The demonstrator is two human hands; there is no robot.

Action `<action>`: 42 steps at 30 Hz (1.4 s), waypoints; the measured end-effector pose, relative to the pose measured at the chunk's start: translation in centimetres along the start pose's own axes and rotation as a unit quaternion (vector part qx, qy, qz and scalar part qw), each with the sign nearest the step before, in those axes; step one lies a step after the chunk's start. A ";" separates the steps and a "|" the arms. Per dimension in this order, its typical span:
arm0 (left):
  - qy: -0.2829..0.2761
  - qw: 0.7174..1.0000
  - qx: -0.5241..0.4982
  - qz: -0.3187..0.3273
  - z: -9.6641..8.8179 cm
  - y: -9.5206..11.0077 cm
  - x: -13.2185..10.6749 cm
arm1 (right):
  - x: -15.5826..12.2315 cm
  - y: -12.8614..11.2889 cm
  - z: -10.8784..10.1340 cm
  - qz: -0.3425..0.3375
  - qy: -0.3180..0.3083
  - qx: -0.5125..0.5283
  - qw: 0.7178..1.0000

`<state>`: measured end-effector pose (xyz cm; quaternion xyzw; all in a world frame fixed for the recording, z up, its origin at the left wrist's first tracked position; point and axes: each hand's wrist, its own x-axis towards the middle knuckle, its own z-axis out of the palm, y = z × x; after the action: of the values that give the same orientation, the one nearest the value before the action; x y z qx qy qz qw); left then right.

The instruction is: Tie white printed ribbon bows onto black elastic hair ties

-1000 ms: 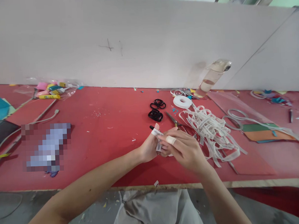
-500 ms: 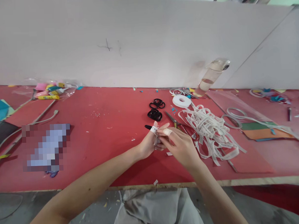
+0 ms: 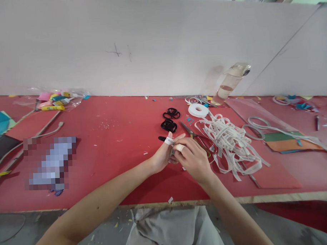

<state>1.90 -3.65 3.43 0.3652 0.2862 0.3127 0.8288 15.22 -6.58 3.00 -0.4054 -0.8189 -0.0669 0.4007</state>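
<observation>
My left hand is closed at the middle of the table, with a short white printed ribbon lying across its thumb. Against it, my right hand pinches the ribbon's other end, though the fingertips partly hide what lies between them. A white wrap circles one right finger. Just left of the thumb, part of a black elastic band shows. Two small groups of black bands, a nearer pile and a farther pile, lie beyond the hands. Scissors with red handles rest beside my right hand.
A loose heap of white printed ribbon lies right, below a white tape roll. A clear bottle stands by the wall. Cables, coloured sheets, a bag of coloured items and a blurred-out object lie around.
My right hand has turned slightly and drawn in toward the left, its fingers more curled against my left hand. More of the scissors' handles shows. My left hand stays nearly in place.
</observation>
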 end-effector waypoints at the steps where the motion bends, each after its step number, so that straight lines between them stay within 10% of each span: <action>1: 0.009 1.000 -0.008 -0.003 0.1 0.1 0.0 | -0.1 -0.1 0.2 0.006 0.009 -0.005 1.000; 12: 0.054 0.998 -0.021 0.011 -0.5 0.0 0.4 | 0.0 -0.4 0.8 0.019 0.008 0.003 1.000; 30: -0.033 0.998 0.004 0.044 -1.5 0.0 0.8 | 1.5 0.6 -0.3 0.066 -0.025 0.147 0.987; 42: -0.050 0.996 0.049 0.063 -1.5 0.0 1.0 | 1.8 0.6 -0.2 0.026 -0.040 0.034 0.998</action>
<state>1.43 -2.30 2.34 0.4383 0.2356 0.3310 0.8018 15.18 -5.17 4.32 -0.4152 -0.8254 -0.0125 0.3822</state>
